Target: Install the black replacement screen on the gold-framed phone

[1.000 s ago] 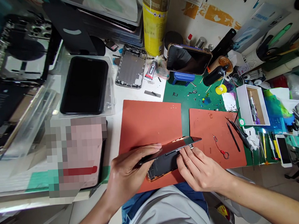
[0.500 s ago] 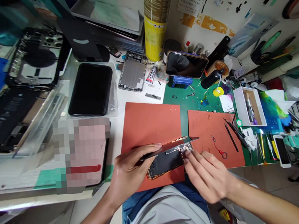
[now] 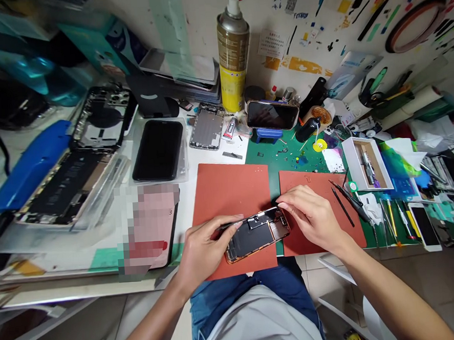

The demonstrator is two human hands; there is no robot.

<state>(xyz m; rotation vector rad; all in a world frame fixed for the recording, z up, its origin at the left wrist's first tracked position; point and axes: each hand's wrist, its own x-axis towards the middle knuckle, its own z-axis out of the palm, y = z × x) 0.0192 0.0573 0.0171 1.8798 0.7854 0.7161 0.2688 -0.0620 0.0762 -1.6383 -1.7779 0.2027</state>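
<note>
An opened phone (image 3: 250, 241) lies tilted over the left reddish-brown mat (image 3: 232, 190), its black battery and inner parts facing up. Along its far long edge shows a thin dark strip of the screen panel, seen almost edge-on. My left hand (image 3: 206, 245) grips the phone's left end, thumb on the near side and fingers along the far edge. At the upper right corner, my right hand (image 3: 310, 213) pinches the dark panel edge between thumb and fingers. The exact contact under those fingertips is partly hidden.
A second mat (image 3: 324, 210) carries tweezers and a thin black tool. A black phone (image 3: 158, 149) and more opened phones stand at left. Behind are a spray can (image 3: 233, 56), a glue tube (image 3: 230, 129) and a propped phone (image 3: 272, 115). Screwdrivers (image 3: 404, 220) lie right.
My right hand has moved from the phone's lower right end up to its far right corner. The screen panel has tilted back, exposing more of the inside. The camera view has shifted.
</note>
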